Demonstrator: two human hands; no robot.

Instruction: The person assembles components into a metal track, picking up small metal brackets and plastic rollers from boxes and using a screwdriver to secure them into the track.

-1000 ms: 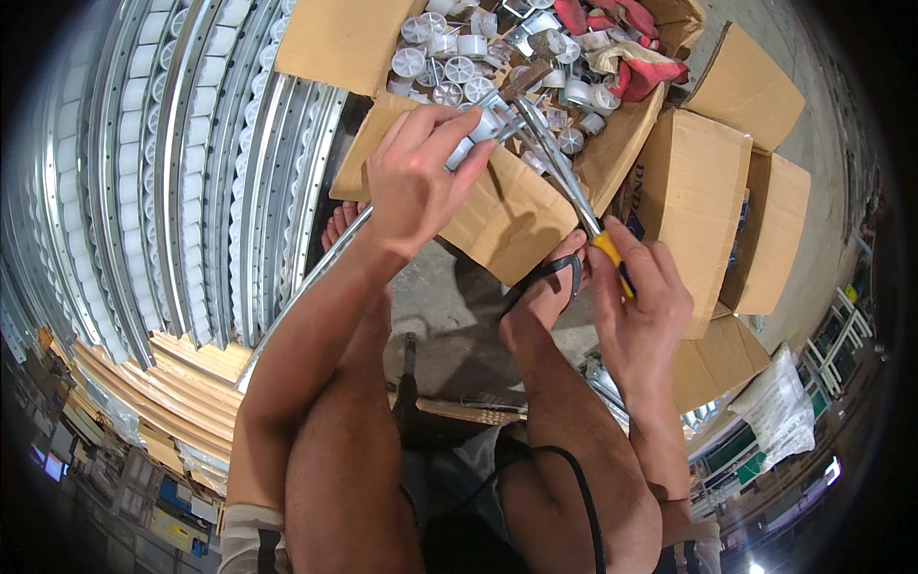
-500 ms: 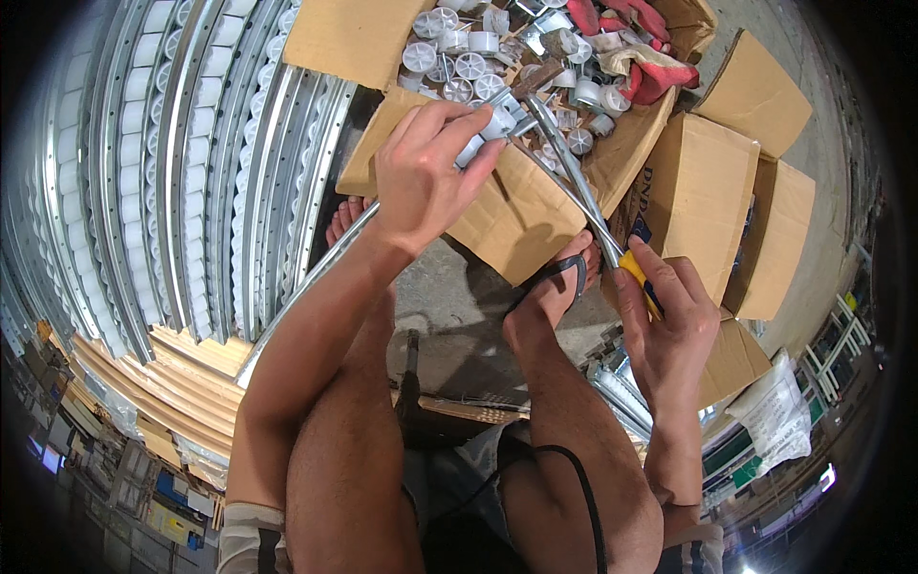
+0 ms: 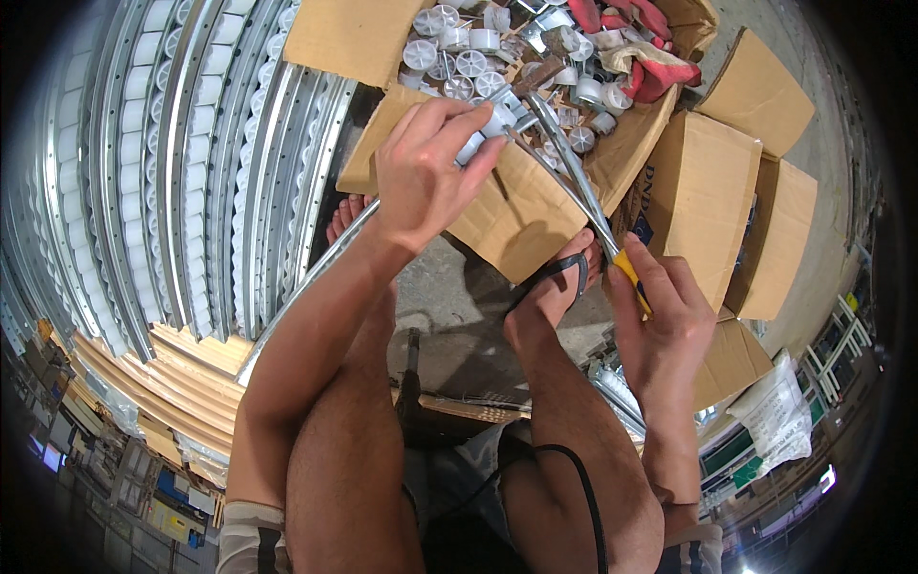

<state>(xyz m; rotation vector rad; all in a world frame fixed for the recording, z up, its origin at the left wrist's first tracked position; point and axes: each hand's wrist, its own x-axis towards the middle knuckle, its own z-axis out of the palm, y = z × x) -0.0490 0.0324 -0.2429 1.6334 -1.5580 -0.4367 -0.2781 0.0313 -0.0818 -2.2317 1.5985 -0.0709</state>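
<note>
My left hand (image 3: 430,163) is closed around a metal rail with white rollers (image 3: 496,122), over the near edge of an open cardboard box (image 3: 512,215). In my right hand (image 3: 669,311) is a yellow-handled screwdriver (image 3: 631,275). Its thin shaft slants up and left toward the rollers by my left fingertips; the tip's exact contact is hard to make out. Alongside the shaft lies a narrow metal bar (image 3: 574,163), angled from the box toward my right hand. Inside the box are several loose white wheels (image 3: 470,63) and small metal parts.
Long metal rails lined with white rollers (image 3: 201,143) stand stacked at the left, above wooden strips (image 3: 153,383). Red and cream gloves (image 3: 655,72) lie in the box's far right. Another open carton (image 3: 703,191) stands at the right, near a white plastic bag (image 3: 776,416).
My right hand has shifted slightly left, and the screwdriver handle has turned in its fingers, its dark part no longer showing. My left hand stays nearly still on the rail.
</note>
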